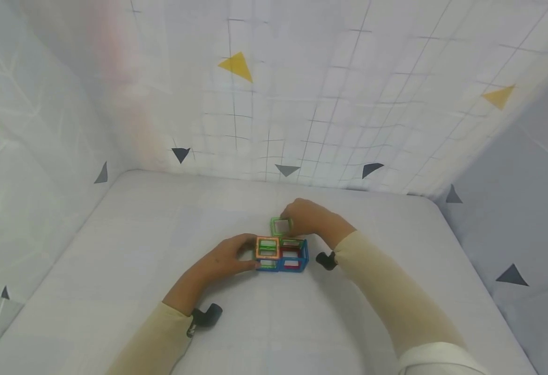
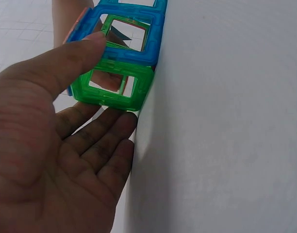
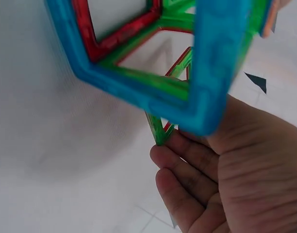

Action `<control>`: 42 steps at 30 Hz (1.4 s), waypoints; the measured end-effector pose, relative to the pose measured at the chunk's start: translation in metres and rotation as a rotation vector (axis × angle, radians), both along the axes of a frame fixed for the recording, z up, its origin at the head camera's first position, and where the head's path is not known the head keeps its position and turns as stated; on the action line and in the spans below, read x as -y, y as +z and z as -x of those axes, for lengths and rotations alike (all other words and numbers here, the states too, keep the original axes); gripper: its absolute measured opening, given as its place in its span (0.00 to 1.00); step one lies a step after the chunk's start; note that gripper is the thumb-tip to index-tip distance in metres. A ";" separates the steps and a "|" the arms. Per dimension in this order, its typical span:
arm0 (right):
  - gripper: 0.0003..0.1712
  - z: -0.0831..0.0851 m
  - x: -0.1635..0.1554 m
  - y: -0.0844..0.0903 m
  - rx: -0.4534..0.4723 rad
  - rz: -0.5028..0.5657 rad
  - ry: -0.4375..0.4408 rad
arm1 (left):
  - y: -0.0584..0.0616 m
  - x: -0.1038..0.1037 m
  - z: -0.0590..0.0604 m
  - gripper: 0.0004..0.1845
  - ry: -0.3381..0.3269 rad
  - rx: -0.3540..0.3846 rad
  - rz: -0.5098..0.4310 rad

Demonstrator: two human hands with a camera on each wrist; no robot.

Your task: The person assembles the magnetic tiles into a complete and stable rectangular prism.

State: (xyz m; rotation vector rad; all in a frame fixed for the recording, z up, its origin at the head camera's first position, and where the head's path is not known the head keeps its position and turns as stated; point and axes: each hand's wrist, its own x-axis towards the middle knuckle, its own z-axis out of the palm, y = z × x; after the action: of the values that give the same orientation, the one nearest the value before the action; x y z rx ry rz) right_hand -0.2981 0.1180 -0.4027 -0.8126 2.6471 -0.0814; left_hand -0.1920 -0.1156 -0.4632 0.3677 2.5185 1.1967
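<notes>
Magnetic tiles in blue, green, orange and red are joined into a low boxy structure (image 1: 294,269) of two side-by-side cells on the white surface. My left hand (image 1: 227,256) holds its left end, the thumb on the near side and a finger at the far side. Seen from the left wrist, that thumb (image 2: 85,56) lies against a blue square frame, above a green tile (image 2: 114,99). Behind the structure, my right hand (image 1: 307,216) pinches a green square magnetic tile (image 1: 274,227) by its right side. The structure's near corner partly hides this tile in the right wrist view.
A white cloth-like surface (image 1: 264,323) spreads around the structure. White walls (image 1: 302,67) with grid lines and yellow, grey and black triangles rise at the back and sides. Each wrist carries a black camera mount (image 1: 208,315).
</notes>
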 end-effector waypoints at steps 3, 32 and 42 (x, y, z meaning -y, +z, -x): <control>0.29 -0.001 -0.007 0.007 -0.008 0.031 0.001 | 0.001 -0.001 0.000 0.39 0.002 0.004 0.006; 0.32 -0.049 -0.042 0.041 -0.006 0.102 -0.037 | 0.000 -0.003 -0.001 0.39 0.014 0.003 0.014; 0.32 -0.062 -0.048 0.035 0.000 0.108 -0.017 | 0.000 -0.004 0.000 0.39 0.011 -0.005 0.012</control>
State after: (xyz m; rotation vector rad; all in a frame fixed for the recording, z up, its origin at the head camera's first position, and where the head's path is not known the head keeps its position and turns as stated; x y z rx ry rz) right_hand -0.2357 0.1661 -0.3681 -0.8238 2.6696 -0.2313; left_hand -0.1920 -0.1115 -0.4633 0.3548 2.5344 1.1853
